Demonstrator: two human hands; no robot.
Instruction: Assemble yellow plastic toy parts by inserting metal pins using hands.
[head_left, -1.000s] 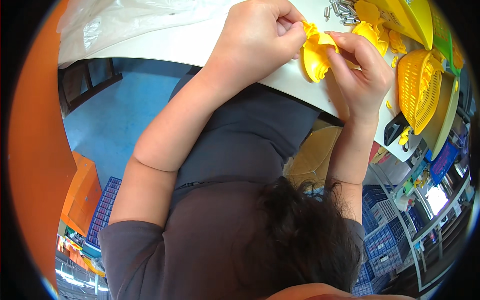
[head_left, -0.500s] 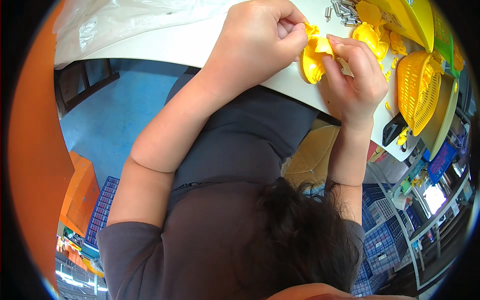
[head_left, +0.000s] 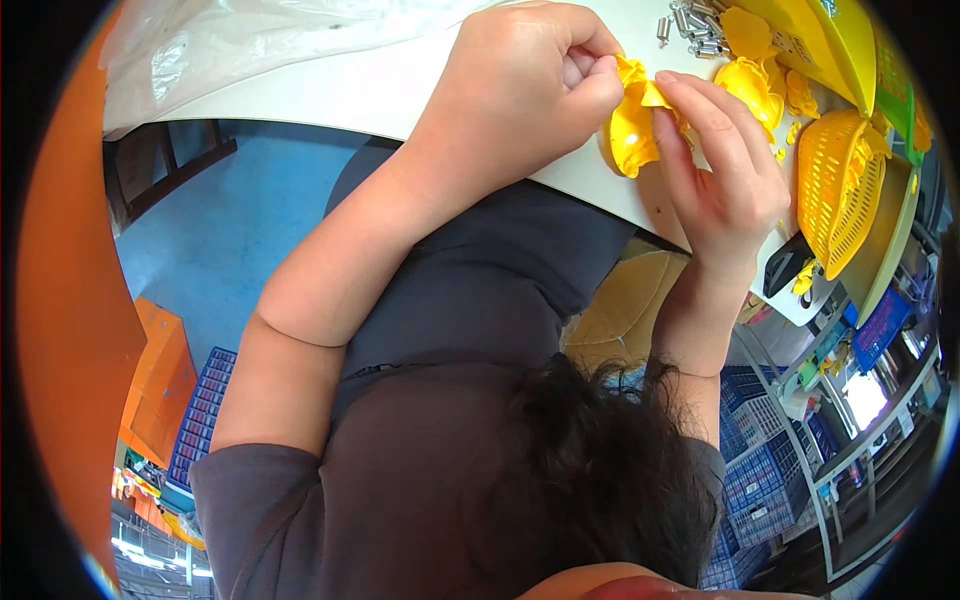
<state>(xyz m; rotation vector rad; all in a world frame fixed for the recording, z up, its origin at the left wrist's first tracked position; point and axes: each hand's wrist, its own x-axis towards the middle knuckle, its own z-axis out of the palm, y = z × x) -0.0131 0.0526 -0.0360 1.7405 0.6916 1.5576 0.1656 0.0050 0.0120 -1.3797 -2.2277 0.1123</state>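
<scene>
Between my hands, just above the white table point(head_left: 330, 88), is a glossy yellow moulded plastic piece point(head_left: 632, 135) with a curved, shell-like body. My left hand point(head_left: 540, 85) is closed, its thumb and forefinger pinching the upper left edge of the piece. On the other side, my right hand point(head_left: 722, 165) grips a raised flap of it between thumb and fingertips. My fingers hide part of the piece. A similar yellow piece point(head_left: 748, 88) lies on the table just beyond my right hand.
Several small metal cylinders point(head_left: 700, 30) lie at the table's far side. To the right stands a yellow slotted basket point(head_left: 825, 190) with yellow pieces in it, near a large yellow bin point(head_left: 815, 45). Clear plastic sheeting point(head_left: 230, 50) covers the far left. Blue crates point(head_left: 765, 490) stand at lower right.
My right hand has shifted slightly right and nearer, its fingers a little straighter. The yellow piece has moved slightly nearer. The left hand keeps its pinch.
</scene>
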